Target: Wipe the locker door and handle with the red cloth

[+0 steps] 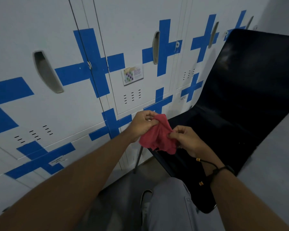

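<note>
white locker door [70,104] with recessed handle [47,72] at left, untouched. my left hand [141,125] pinches the red cloth's [158,136] upper edge; my right hand [186,139] pinches its right edge. cloth hangs bunched between them, in front of a dark chair [240,97].

This looks like a locker room – a long row of white metal lockers [70,104] with recessed handles [47,72], vent slots [132,96] and blue tape crosses [93,64], a dark plastic chair [240,97] just beside them.
</note>
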Available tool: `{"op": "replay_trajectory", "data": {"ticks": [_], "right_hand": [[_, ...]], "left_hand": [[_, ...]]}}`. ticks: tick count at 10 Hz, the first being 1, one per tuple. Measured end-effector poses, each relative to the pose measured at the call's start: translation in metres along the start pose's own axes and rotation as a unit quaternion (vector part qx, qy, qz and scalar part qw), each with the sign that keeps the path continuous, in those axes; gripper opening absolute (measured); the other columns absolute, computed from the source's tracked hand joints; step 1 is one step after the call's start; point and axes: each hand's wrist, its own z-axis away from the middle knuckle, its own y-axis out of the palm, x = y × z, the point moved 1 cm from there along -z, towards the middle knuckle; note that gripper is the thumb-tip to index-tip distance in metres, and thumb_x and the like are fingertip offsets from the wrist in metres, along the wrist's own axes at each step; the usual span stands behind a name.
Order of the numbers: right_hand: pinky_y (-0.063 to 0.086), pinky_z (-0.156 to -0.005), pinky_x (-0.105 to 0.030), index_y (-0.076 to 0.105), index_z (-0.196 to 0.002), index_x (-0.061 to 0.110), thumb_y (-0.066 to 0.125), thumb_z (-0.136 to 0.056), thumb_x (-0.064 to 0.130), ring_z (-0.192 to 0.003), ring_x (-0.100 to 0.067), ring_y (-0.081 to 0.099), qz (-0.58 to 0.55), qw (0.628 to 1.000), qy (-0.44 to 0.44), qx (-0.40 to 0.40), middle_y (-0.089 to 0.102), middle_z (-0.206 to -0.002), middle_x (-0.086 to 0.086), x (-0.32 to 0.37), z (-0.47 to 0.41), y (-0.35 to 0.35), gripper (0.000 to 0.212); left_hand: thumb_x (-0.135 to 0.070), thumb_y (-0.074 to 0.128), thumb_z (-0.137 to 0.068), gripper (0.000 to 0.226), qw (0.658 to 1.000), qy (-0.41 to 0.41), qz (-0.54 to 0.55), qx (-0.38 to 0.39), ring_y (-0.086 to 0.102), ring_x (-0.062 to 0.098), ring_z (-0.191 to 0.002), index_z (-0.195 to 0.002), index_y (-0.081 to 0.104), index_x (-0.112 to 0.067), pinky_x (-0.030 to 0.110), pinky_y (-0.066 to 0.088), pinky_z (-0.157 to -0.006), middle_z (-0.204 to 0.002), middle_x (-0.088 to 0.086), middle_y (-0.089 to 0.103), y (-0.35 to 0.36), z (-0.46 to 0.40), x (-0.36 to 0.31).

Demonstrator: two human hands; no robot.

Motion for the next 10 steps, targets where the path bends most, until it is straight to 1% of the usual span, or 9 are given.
{"op": "replay_trajectory", "data": {"ticks": [1, 3, 4, 5, 6, 7, 8, 9, 10], "right_hand": [[0.056, -0.069, -0.036, 0.066, -0.079, 0.012, 0.078, -0.088, 0.008, -0.075, -0.021, 0.071, 0.015, 1.000, 0.003, -0.021, 0.073, -0.079, -0.007, -0.004, -0.002, 0.000, 0.015], [0.063, -0.086, -0.047, 0.072, -0.088, 0.006, 0.079, -0.089, 0.012, -0.091, -0.033, 0.075, -0.008, 0.994, 0.004, -0.111, 0.077, -0.093, -0.015, -0.023, -0.010, 0.005, 0.010], [0.059, -0.091, -0.040, 0.070, -0.112, 0.010, 0.074, -0.093, 0.013, -0.103, -0.027, 0.071, 0.040, 0.983, 0.007, -0.178, 0.072, -0.109, -0.008, -0.032, -0.019, 0.011, 0.020], [0.055, -0.091, -0.034, 0.059, -0.136, 0.009, 0.072, -0.091, 0.013, -0.108, -0.026, 0.066, 0.162, 0.969, 0.011, -0.184, 0.064, -0.127, -0.010, -0.047, -0.028, 0.014, 0.047], [0.062, -0.081, -0.045, 0.067, -0.098, 0.011, 0.071, -0.082, 0.015, -0.090, -0.031, 0.067, 0.256, 0.955, -0.013, -0.148, 0.069, -0.098, -0.013, -0.060, -0.030, 0.015, 0.018], [0.053, -0.069, -0.035, 0.056, -0.074, 0.014, 0.069, -0.077, 0.010, -0.077, -0.029, 0.060, 0.301, 0.945, -0.033, -0.125, 0.061, -0.079, -0.009, -0.061, -0.027, 0.018, 0.014], [0.052, -0.069, -0.034, 0.050, -0.071, 0.021, 0.067, -0.076, 0.015, -0.074, -0.026, 0.057, 0.315, 0.942, -0.032, -0.108, 0.061, -0.089, -0.009, -0.061, -0.031, 0.020, 0.019], [0.059, -0.083, -0.045, 0.047, -0.073, 0.024, 0.067, -0.081, 0.018, -0.088, -0.026, 0.056, 0.349, 0.931, -0.042, -0.102, 0.058, -0.103, -0.009, -0.051, -0.026, 0.027, 0.023], [0.057, -0.094, -0.045, 0.056, -0.099, 0.018, 0.068, -0.090, 0.019, -0.104, -0.026, 0.058, 0.356, 0.923, -0.064, -0.129, 0.049, -0.125, -0.008, -0.034, -0.017, 0.042, 0.014]], "left_hand": [[-0.001, 0.079, -0.096, 0.019, 1.000, -0.020, 0.013, 0.003, 0.075, 0.012, -0.096, -0.108, 0.077, -0.017, 0.019, 0.062, -0.078, -0.105, 0.002, 0.079, 0.000, -0.004, 0.008], [-0.002, 0.078, -0.095, 0.019, 0.991, -0.129, 0.026, -0.018, 0.070, 0.020, -0.099, -0.108, 0.076, -0.017, 0.025, 0.056, -0.072, -0.119, 0.010, 0.074, -0.001, -0.031, 0.020], [-0.011, 0.083, -0.094, 0.041, 0.990, -0.126, -0.038, -0.041, 0.069, 0.024, -0.112, -0.132, 0.068, -0.011, 0.034, 0.061, -0.091, -0.133, 0.012, 0.069, 0.006, -0.051, 0.033], [-0.023, 0.087, -0.093, 0.059, 0.987, -0.094, -0.134, -0.004, 0.060, 0.026, -0.133, -0.144, 0.060, -0.011, 0.039, 0.051, -0.113, -0.146, 0.009, 0.061, 0.017, -0.057, 0.047], [-0.028, 0.083, -0.097, 0.057, 0.961, -0.054, -0.262, 0.070, 0.056, 0.026, -0.136, -0.146, 0.060, -0.011, 0.032, 0.044, -0.104, -0.150, 0.008, 0.057, 0.028, -0.053, 0.061], [-0.032, 0.081, -0.098, 0.065, 0.923, -0.034, -0.360, 0.130, 0.055, 0.028, -0.139, -0.153, 0.054, -0.009, 0.034, 0.044, -0.110, -0.155, 0.011, 0.055, 0.032, -0.045, 0.073], [-0.034, 0.081, -0.098, 0.070, 0.919, -0.030, -0.371, 0.132, 0.054, 0.029, -0.141, -0.156, 0.050, -0.008, 0.040, 0.046, -0.116, -0.157, 0.011, 0.052, 0.025, -0.041, 0.082], [-0.036, 0.080, -0.099, 0.065, 0.921, -0.026, -0.367, 0.129, 0.059, 0.031, -0.134, -0.152, 0.053, -0.008, 0.044, 0.052, -0.113, -0.148, 0.013, 0.058, 0.008, -0.027, 0.069], [-0.034, 0.078, -0.101, 0.067, 0.930, -0.016, -0.353, 0.103, 0.049, 0.030, -0.147, -0.156, 0.050, -0.007, 0.038, 0.041, -0.120, -0.159, 0.013, 0.051, -0.008, -0.015, 0.054]]}}
